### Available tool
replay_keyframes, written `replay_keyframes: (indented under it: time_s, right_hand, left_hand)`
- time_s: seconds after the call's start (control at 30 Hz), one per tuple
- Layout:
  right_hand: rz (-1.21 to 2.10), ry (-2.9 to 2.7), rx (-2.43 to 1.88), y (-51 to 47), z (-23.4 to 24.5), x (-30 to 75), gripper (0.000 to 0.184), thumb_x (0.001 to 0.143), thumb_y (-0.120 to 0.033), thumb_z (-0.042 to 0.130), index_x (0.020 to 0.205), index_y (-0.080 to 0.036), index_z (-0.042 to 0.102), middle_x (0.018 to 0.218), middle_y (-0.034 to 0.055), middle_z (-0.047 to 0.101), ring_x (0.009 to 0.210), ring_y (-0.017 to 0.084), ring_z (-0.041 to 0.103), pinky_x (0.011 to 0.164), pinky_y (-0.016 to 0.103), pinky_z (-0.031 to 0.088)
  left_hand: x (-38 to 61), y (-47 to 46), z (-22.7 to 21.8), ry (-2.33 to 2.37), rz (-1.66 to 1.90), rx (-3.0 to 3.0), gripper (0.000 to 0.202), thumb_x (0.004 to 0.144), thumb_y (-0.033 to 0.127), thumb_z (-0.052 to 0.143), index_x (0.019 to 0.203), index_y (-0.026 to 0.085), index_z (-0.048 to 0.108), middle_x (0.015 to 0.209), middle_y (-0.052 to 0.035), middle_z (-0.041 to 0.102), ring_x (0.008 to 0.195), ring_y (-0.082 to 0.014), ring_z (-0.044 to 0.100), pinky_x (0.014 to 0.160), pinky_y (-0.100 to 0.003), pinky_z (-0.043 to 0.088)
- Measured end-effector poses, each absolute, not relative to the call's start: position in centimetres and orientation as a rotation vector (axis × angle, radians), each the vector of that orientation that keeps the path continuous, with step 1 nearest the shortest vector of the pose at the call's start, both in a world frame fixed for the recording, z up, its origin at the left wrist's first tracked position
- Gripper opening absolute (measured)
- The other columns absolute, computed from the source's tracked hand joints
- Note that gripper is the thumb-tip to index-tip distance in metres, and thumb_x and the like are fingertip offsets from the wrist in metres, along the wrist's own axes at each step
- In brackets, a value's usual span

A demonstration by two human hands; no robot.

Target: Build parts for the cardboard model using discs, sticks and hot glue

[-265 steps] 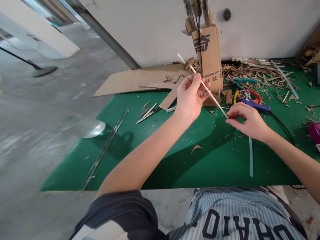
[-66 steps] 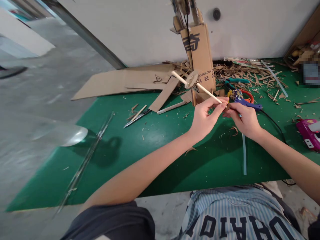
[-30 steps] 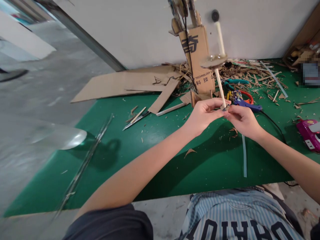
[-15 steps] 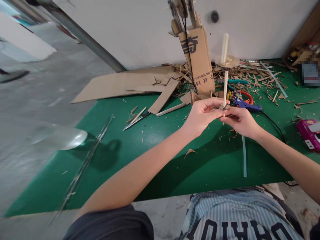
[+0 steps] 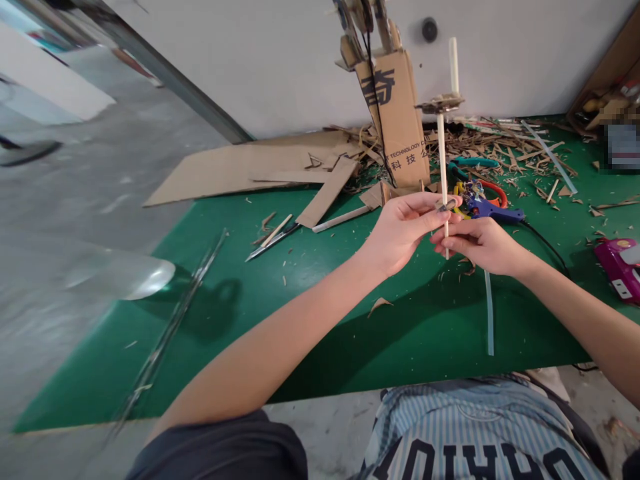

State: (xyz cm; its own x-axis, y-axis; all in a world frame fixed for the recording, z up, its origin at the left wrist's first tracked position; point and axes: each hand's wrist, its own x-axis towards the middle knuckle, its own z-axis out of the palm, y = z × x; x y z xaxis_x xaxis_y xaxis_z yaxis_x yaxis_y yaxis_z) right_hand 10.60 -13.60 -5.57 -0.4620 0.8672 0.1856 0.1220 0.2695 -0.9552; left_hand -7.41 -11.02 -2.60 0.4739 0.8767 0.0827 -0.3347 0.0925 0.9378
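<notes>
A thin wooden stick [image 5: 443, 157] stands nearly upright between my hands, above the green table. Higher on it sits a cardboard disc [image 5: 441, 104], seen almost edge-on, with a second stick piece [image 5: 453, 65] rising from its top. My left hand [image 5: 407, 227] is closed, thumb and fingers pinching a small cardboard piece [image 5: 447, 205] around the stick's lower part. Just below, my right hand [image 5: 480, 245] pinches the stick near its bottom end, which pokes out under the fingers.
A printed cardboard tower [image 5: 400, 120] stands behind, among cardboard scraps [image 5: 520, 150]. Right of my hands lie a blue glue gun [image 5: 497, 212] and pliers [image 5: 475, 162]. A clear glue stick [image 5: 489, 313] lies nearer. A scissors blade [image 5: 273, 243], a clear bottle [image 5: 145, 277] and a magenta device [image 5: 617, 267] surround the workspace.
The disc has tilted to nearly edge-on and moved slightly left. The stick's lower end now shows further below the small cardboard piece, and my right hand has shifted slightly down along it.
</notes>
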Motion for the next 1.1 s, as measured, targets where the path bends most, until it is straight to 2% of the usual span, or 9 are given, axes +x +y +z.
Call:
replay_keyframes:
  time_s: [0.1,0.23,0.4,0.6,0.73,0.93,1.1]
  right_hand:
    - [1.140,-1.738,-1.018,-13.6,-5.8,10.5,0.027,0.084,-0.045,0.076,0.088,-0.018,0.076,0.077,0.0031,0.072,0.064,0.013,0.062,0.062,0.031,0.054]
    - [1.102,-1.700,-1.070,-13.6,-6.0,10.1,0.036,0.079,-0.053,0.079,0.077,-0.018,0.069,0.071,0.0027,0.068,0.061,0.013,0.058,0.059,0.031,0.049]
    - [1.052,-1.729,-1.094,-13.5,-6.4,9.9,0.046,0.074,-0.059,0.081,0.071,-0.019,0.060,0.066,0.0004,0.064,0.058,0.010,0.051,0.056,0.029,0.043]
    - [1.071,-1.758,-1.107,-13.6,-6.7,9.9,0.054,0.070,-0.065,0.083,0.068,-0.021,0.053,0.062,-0.0022,0.059,0.055,0.009,0.046,0.053,0.028,0.038]
    - [1.069,-1.752,-1.121,-13.6,-6.6,9.8,0.053,0.071,-0.064,0.083,0.068,-0.021,0.053,0.063,-0.0016,0.060,0.056,0.010,0.047,0.054,0.029,0.039]
    - [1.055,-1.788,-1.151,-13.6,-6.6,9.7,0.050,0.072,-0.063,0.082,0.066,-0.020,0.057,0.067,0.0002,0.063,0.059,0.011,0.049,0.057,0.031,0.042]
    - [1.063,-1.820,-1.163,-13.6,-6.8,9.8,0.040,0.076,-0.053,0.082,0.067,-0.019,0.064,0.070,0.0020,0.068,0.061,0.012,0.052,0.060,0.032,0.043]
  left_hand:
    - [-7.3,-11.0,-2.5,0.585,1.058,1.132,0.021,0.066,0.035,0.093,0.080,0.025,0.082,0.092,-0.0008,0.080,0.074,-0.0127,0.071,0.076,-0.030,0.061]
    - [-7.3,-10.9,-2.4,0.595,1.075,1.138,0.018,0.070,0.034,0.091,0.084,0.026,0.083,0.098,-0.0009,0.080,0.077,-0.0126,0.072,0.085,-0.033,0.061]
    - [-7.4,-11.1,-2.1,0.564,1.110,1.127,0.016,0.070,0.029,0.091,0.084,0.026,0.083,0.099,0.0002,0.080,0.076,-0.0109,0.072,0.085,-0.031,0.062]
    - [-7.6,-11.2,-1.9,0.594,1.156,1.161,0.012,0.076,0.029,0.086,0.087,0.025,0.081,0.102,0.0003,0.080,0.083,-0.0131,0.075,0.087,-0.032,0.063]
    - [-7.7,-11.3,-1.5,0.587,1.159,1.168,0.010,0.079,0.026,0.084,0.088,0.025,0.081,0.104,0.0004,0.079,0.084,-0.0137,0.076,0.084,-0.031,0.063]
    - [-8.1,-11.4,-0.9,0.616,1.179,1.197,0.020,0.080,0.035,0.085,0.094,0.024,0.079,0.113,-0.0022,0.078,0.094,-0.0184,0.077,0.084,-0.033,0.064]
    - [-8.3,-11.4,-0.5,0.618,1.168,1.191,0.019,0.081,0.035,0.084,0.096,0.024,0.078,0.116,-0.0017,0.078,0.099,-0.0193,0.077,0.085,-0.032,0.065]
